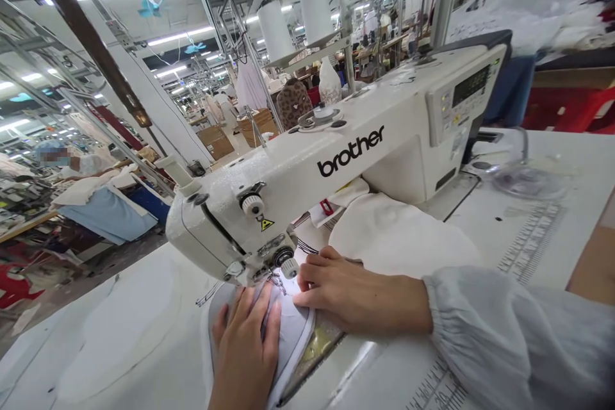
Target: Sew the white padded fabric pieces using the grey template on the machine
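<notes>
Pressing down on a pale grey fabric panel (pixel 288 339), my left hand (pixel 245 349) lies with open fingers spread, and my right hand (pixel 355 291) rests its fingertips beside the presser foot (pixel 276 278); neither hand pinches. The needle is hidden behind the foot and my fingers, so I can't make out the seam. White cloth (pixel 398 237) bunches under the arm of my Brother sewing machine (pixel 336 166), set in a white table (pixel 485 250), with rows of machines (pixel 369 57) beyond.

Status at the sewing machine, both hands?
Left hand, right hand flat on grey fabric. Under Brother sewing machine head. White cloth bunched behind right hand.
</notes>
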A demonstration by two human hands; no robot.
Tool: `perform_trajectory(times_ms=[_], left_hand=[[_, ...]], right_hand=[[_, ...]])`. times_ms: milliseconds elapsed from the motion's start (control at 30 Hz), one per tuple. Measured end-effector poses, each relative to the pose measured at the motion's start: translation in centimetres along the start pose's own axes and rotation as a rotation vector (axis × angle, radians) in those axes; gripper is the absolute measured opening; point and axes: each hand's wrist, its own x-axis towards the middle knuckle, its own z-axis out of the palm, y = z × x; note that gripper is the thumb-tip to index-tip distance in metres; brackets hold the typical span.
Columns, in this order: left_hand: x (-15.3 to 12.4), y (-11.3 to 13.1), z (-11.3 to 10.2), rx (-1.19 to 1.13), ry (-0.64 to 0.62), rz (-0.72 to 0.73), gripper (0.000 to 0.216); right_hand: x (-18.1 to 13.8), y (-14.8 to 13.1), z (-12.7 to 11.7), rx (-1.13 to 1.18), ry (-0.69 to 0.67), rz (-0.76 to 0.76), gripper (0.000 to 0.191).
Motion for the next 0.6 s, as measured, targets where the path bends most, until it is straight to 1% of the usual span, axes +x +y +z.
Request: perform_trajectory(times_ms=[100, 200, 267, 467, 600], left_hand=[[0.3, -0.5, 0.3, 0.001, 0.049, 0.036, 0.044], [0.7, -1.3, 0.4, -0.025, 0.082, 0.119, 0.041], [1.0, -1.7, 0.3, -0.041, 0.086, 0.166, 0.04], [1.6, -2.1, -0.3, -0.081, 0.089, 0.24, 0.039], [2.2, -2.6, -0.7, -0.096, 0.071, 0.294, 0.038]], right_hand=[[-0.1, 0.0, 0.1, -0.007, 0.004, 0.005, 0.011], [-0.1, -0.2, 0.2, -0.012, 0.002, 0.017, 0.011], [-0.1, -0.4, 0.3, -0.01, 0.0, 0.028, 0.01], [0.1, -1.0, 0.5, -0.023, -0.021, 0.092, 0.011], [0.2, -1.3, 1.2, -0.056, 0.006, 0.097, 0.01]])
